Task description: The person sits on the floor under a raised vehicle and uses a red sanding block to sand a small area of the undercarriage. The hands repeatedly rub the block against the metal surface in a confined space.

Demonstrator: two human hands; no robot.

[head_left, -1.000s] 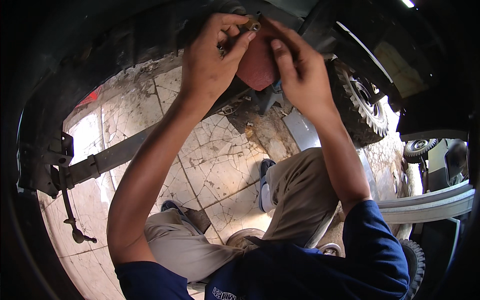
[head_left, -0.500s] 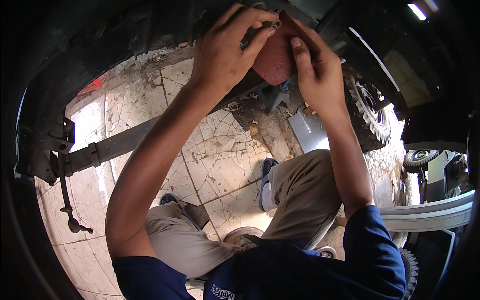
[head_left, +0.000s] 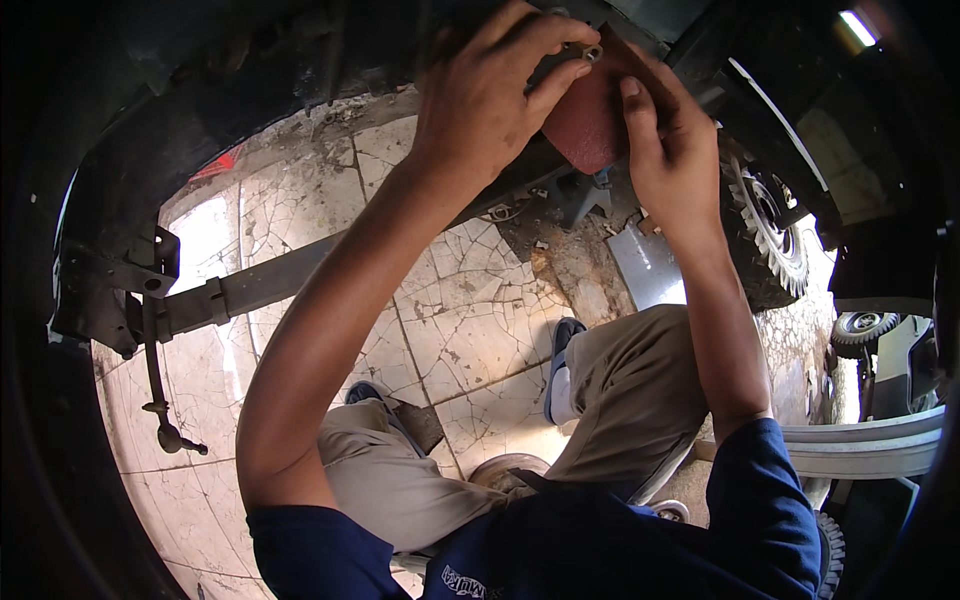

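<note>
Both my arms reach up to the top of the view. My left hand pinches a small metal piece with a round hole between thumb and forefinger; the rest of that piece is hidden by the fingers. Just right of it, my right hand grips a bent sheet of reddish-brown sandpaper, its thumb lying along the near face and the fingers behind. The sheet's upper edge comes up close to the metal piece. Whether the two touch I cannot tell.
Dark vehicle bodywork arches overhead. A steel bar runs across at left, with a rod and joint hanging from its end. A toothed-tread tyre stands at right, above a pale curved rail. Cracked tiles cover the floor.
The whole scene has shifted slightly right and a little down in view. Both hands keep their hold on the metal piece and the sandpaper, with little change between them.
</note>
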